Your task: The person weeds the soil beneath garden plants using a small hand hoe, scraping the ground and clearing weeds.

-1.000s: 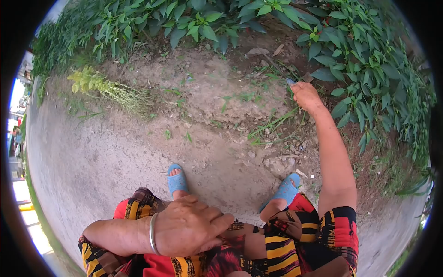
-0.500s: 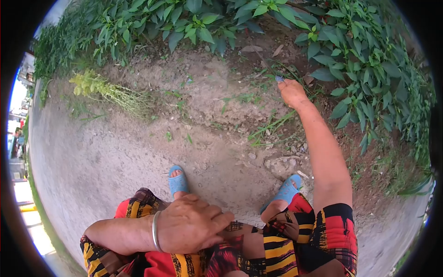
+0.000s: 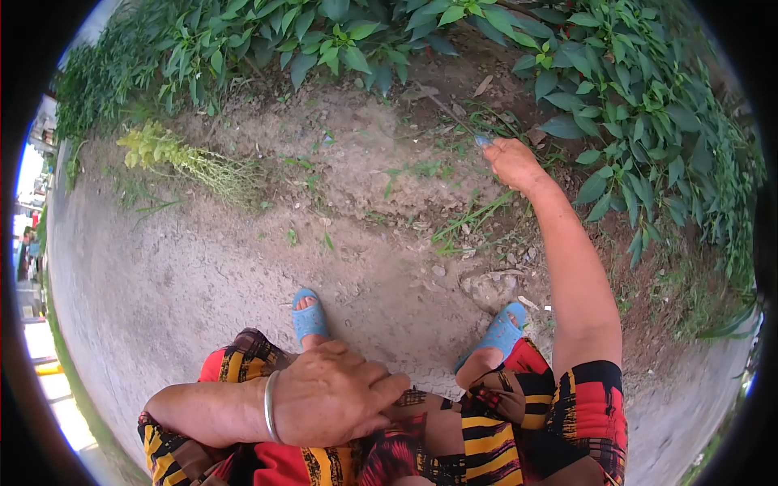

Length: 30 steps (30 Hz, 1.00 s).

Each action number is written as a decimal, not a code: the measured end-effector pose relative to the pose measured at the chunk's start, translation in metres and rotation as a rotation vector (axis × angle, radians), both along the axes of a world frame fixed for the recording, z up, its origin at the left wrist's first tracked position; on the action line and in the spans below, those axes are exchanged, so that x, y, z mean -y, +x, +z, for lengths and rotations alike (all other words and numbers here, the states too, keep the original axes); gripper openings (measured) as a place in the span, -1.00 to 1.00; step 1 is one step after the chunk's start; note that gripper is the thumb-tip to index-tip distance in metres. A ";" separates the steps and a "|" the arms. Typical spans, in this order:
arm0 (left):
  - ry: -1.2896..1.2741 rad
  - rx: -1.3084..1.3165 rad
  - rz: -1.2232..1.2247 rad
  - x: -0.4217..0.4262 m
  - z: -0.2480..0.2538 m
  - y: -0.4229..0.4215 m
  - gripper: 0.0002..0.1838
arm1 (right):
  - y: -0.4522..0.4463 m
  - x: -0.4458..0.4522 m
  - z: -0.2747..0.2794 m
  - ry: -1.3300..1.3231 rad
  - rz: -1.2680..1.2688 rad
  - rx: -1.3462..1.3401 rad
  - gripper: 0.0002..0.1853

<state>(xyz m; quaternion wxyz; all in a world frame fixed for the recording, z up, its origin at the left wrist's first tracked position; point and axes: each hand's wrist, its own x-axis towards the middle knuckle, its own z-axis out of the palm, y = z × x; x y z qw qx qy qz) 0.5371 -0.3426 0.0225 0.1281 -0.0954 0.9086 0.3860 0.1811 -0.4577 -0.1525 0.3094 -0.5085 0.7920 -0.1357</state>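
Note:
My right hand is stretched forward over the soil, its fingers closed round the blue grip of a small hand hoe. The hoe's thin shaft slants up and left from the hand, and its flat, soil-coloured head lies on the bare ground below the leafy plants. My left hand rests across my lap, back upward, with the fingers loosely curled and a silver bangle at the wrist. I see nothing in that hand, though the palm is hidden.
Leafy green plants line the bed ahead and to the right. A pulled, yellowing plant lies on the left. Green grass stems lie before my right hand. My feet in blue sandals stand on the pale path.
The hoe's head has moved left along the soil, and my right hand has shifted slightly left with it. My left hand stays on my lap.

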 end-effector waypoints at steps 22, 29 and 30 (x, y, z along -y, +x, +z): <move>-0.004 0.023 0.007 0.001 0.006 0.006 -0.47 | -0.030 -0.044 -0.005 -0.086 -0.100 -0.015 -0.55; -0.003 -0.009 0.004 0.003 0.005 0.009 -0.47 | -0.031 -0.035 -0.014 -0.107 -0.054 -0.133 -0.51; 0.000 -0.001 -0.002 0.003 0.005 0.010 -0.47 | -0.036 -0.037 -0.018 -0.067 -0.001 -0.143 -0.49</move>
